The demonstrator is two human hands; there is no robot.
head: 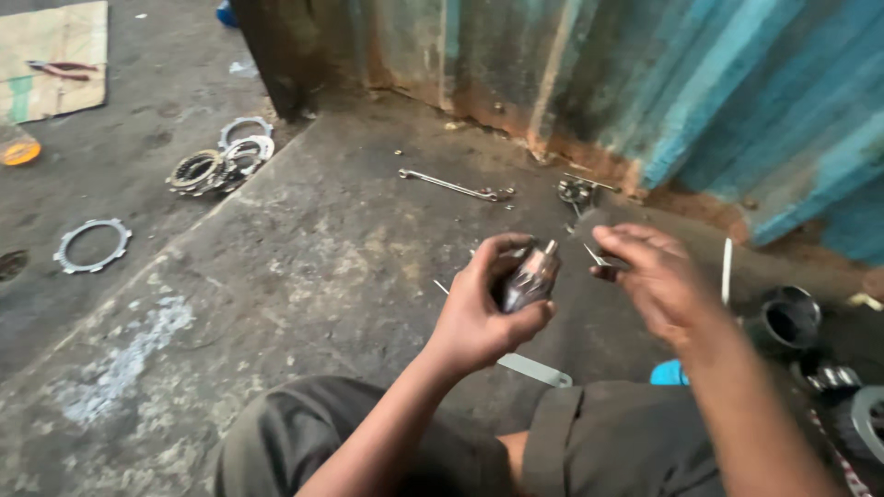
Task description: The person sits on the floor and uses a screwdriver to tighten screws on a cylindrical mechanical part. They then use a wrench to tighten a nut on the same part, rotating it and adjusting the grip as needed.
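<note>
My left hand (pixel 483 308) grips a dark metal cylindrical part (pixel 529 276) with a short shaft sticking up from its top. It is held upright in front of my knees. Just to its right, my right hand (pixel 658 276) pinches a small thin metal piece (pixel 597 258) between thumb and fingers, close to the part's top. Blur hides what the small piece is. Both hands hover above a stained concrete floor (pixel 304 267).
A spanner (pixel 458 188) and a small metal assembly (pixel 578 191) lie by a rusty blue corrugated wall (pixel 700 83). Stacked ring plates (pixel 221 161) and a toothed ring (pixel 90 245) lie to the left. A flat metal strip (pixel 534 369) and black cylinders (pixel 787 322) sit near my legs.
</note>
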